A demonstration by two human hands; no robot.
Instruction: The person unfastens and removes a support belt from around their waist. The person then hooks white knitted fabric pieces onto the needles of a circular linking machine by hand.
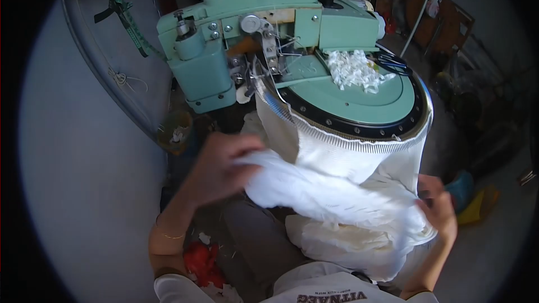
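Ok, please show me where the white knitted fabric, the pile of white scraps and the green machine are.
white knitted fabric point(337, 196): head view, bunched middle between the hands.
pile of white scraps point(353, 70): head view, centre of the heap.
green machine point(264, 3): head view, top housing.

The white knitted fabric point(331, 191) hangs as a tube from the toothed rim of the green circular linking machine point(348, 104), its upper edge hooked along the ring of needles. Below the machine, the fabric bunches into a thick, crumpled roll running left to right. Ribbed texture shows near the rim; further folds sag in a soft heap under the roll.
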